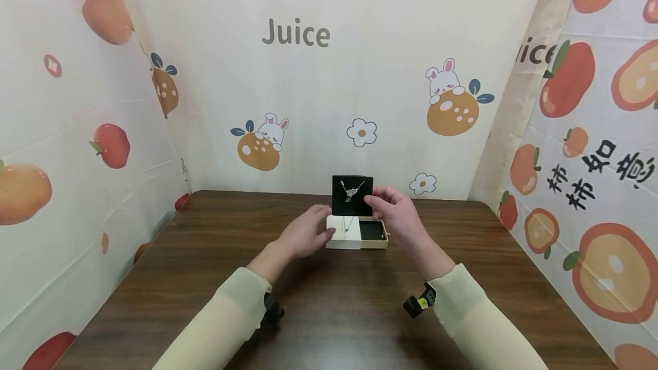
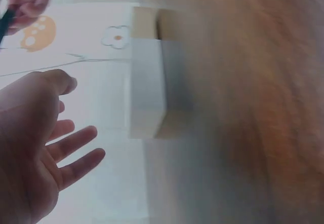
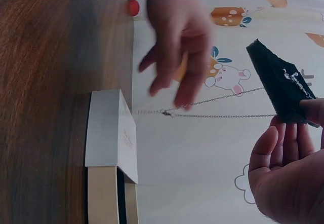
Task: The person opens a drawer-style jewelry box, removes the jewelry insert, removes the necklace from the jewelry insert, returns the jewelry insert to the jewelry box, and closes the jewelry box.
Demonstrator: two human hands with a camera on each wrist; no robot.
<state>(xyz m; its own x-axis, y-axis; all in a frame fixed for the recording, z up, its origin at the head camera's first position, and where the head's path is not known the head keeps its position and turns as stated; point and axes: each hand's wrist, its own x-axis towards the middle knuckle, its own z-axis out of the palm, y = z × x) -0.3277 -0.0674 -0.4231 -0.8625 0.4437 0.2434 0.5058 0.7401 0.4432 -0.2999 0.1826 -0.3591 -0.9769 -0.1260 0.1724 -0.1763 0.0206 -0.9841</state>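
Observation:
My right hand (image 1: 397, 211) pinches a black display pad (image 1: 339, 203) by its right edge, thumb in front and fingers behind. A silver necklace (image 1: 352, 192) with a sparkling pendant lies across the pad's face. Its thin chain (image 3: 223, 116) hangs down behind the pad, the clasp (image 3: 167, 113) dangling. Below the pad, a small jewellery box sits on the table, its white sleeve (image 3: 104, 133) partly slid off the cream tray (image 3: 103, 196). Black lining (image 1: 372, 231) shows inside the tray. My left hand (image 1: 307, 232) is beside the sleeve with fingers apart, holding nothing.
The box stands on a dark brown wooden table (image 1: 205, 278), towards its far edge. Printed cloth (image 1: 308, 84) hangs behind the table and along both sides. A black wrist camera (image 1: 420, 301) is strapped below the right cuff, and another (image 1: 273, 308) below the left.

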